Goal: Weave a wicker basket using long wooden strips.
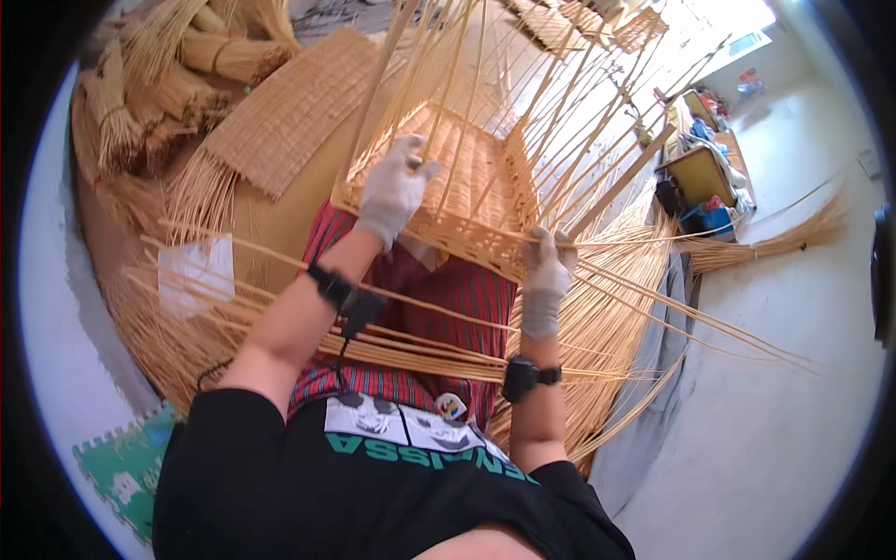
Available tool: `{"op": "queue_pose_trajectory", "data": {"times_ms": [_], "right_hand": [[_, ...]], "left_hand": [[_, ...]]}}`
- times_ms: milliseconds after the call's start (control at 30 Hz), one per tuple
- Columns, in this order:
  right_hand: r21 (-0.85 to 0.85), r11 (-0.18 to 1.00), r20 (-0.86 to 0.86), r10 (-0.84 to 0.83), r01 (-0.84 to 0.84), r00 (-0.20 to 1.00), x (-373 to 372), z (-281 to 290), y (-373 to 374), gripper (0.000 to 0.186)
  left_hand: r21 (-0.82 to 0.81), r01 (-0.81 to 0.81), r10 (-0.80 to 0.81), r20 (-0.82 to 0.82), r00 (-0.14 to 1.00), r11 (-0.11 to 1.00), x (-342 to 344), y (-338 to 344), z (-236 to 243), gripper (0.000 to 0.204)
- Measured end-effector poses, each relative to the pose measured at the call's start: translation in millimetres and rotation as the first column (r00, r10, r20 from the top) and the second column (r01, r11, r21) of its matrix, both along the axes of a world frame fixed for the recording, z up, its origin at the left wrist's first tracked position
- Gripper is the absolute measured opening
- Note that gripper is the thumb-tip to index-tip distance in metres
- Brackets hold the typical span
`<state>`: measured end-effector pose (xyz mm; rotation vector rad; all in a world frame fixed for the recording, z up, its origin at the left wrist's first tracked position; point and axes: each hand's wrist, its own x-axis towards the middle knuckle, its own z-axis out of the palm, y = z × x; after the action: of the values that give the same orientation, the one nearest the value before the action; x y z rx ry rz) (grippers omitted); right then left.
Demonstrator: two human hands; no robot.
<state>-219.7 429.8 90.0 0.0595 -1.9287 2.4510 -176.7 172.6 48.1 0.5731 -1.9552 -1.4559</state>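
Observation:
A part-woven wicker basket (455,168) lies tilted across my lap, with long cane stakes rising from its sides. My left hand (392,191), in a pale glove, is over the near left side of the basket. Its fingers and thumb are bent around one of the upright stakes. At the near right corner, my right hand (546,275), also gloved, is closed at the woven edge. Cane strands (644,240) run out to the right from its fingers. What lies under the right fingers is partly hidden.
Long cane rods (420,353) cross my lap, over a striped red cloth (448,297). A large cane pile (611,327) spreads at right. Cane bundles (233,56) and a woven panel (294,107) lie at left. A cluttered cabinet (700,177) stands by the right wall.

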Motion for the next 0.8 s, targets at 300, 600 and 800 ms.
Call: {"op": "queue_pose_trajectory", "data": {"times_ms": [300, 600, 800], "right_hand": [[0.589, 0.804, -0.382, 0.189, 0.081, 0.905, -49.2, 5.0, -0.7, 0.038], [0.278, 0.959, -0.378, 0.054, 0.058, 0.924, -32.7, 30.5, 10.8, 0.036], [0.107, 0.994, -0.111, 0.030, -0.018, 0.993, 8.3, 24.3, 56.0, 0.020]], "left_hand": [[0.343, 0.508, -0.608, 0.337, 0.719, 0.790, -4.0, 80.5, 38.7, 0.029], [0.483, 0.390, -0.531, 0.195, 0.825, 0.784, -7.9, 75.5, 9.2, 0.035], [-0.279, 0.104, -0.129, -0.071, 0.989, 0.955, 4.2, 86.4, 15.7, 0.036]]}}
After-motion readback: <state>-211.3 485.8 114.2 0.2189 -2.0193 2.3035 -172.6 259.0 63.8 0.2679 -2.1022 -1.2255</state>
